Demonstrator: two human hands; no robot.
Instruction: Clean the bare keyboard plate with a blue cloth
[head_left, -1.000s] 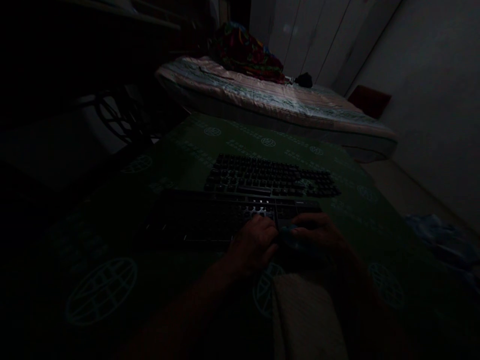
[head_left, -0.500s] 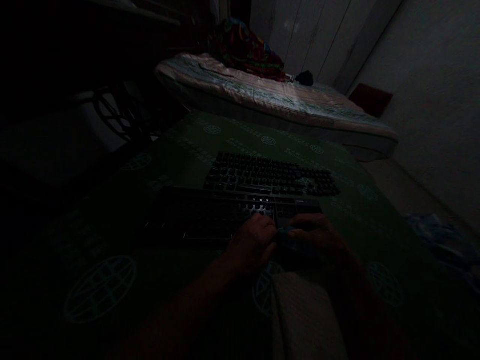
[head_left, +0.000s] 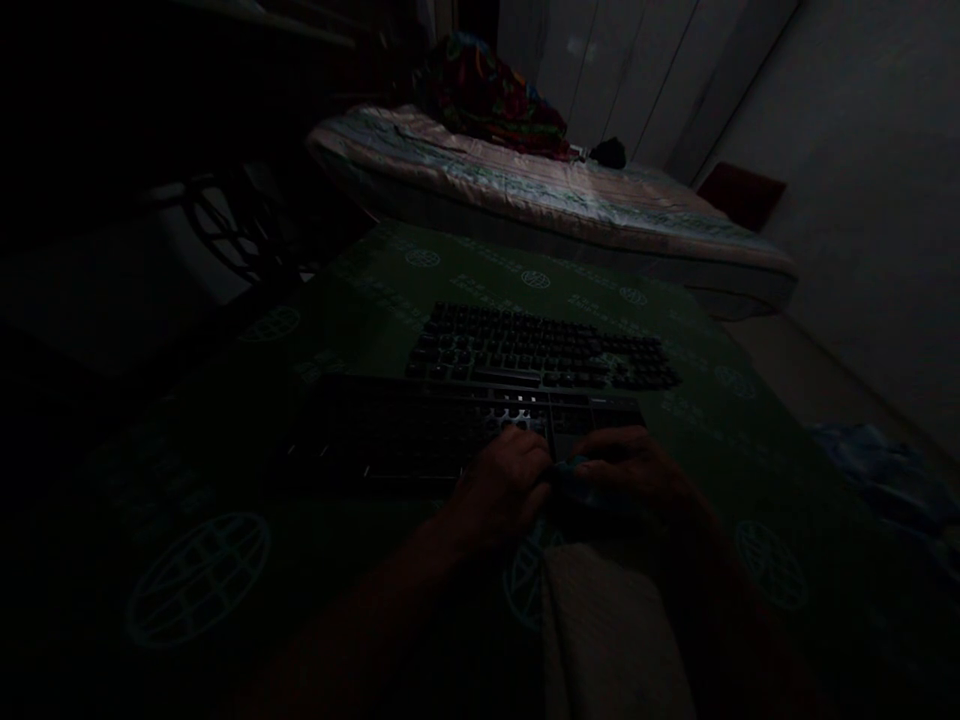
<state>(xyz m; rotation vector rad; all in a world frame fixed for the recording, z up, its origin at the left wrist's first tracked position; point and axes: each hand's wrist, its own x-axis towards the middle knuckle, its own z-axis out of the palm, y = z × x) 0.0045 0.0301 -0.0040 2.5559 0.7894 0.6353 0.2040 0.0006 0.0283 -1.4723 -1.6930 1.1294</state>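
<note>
In dim light, a dark keyboard base (head_left: 420,430) lies across the green table mat (head_left: 360,300). Behind it, black keycaps (head_left: 517,345) are laid out in keyboard order. My left hand (head_left: 510,470) presses on the right half of the base, fingers curled over its front edge. Close beside it, my right hand (head_left: 626,462) is closed on a bluish, cloth-like thing (head_left: 581,480) at the base's right end. Shadow hides most of that thing and the fingertips of both hands.
A folded pale cloth (head_left: 611,630) lies at the near edge, between my forearms. Beyond the table stands a bed (head_left: 525,185) with a colourful blanket heap (head_left: 487,100). A spoked wheel (head_left: 225,230) is at the left, and bluish fabric (head_left: 885,480) lies low at the right.
Both hands stay almost where they were. The right hand and the bluish thing have shifted only slightly; the view has tilted a little.
</note>
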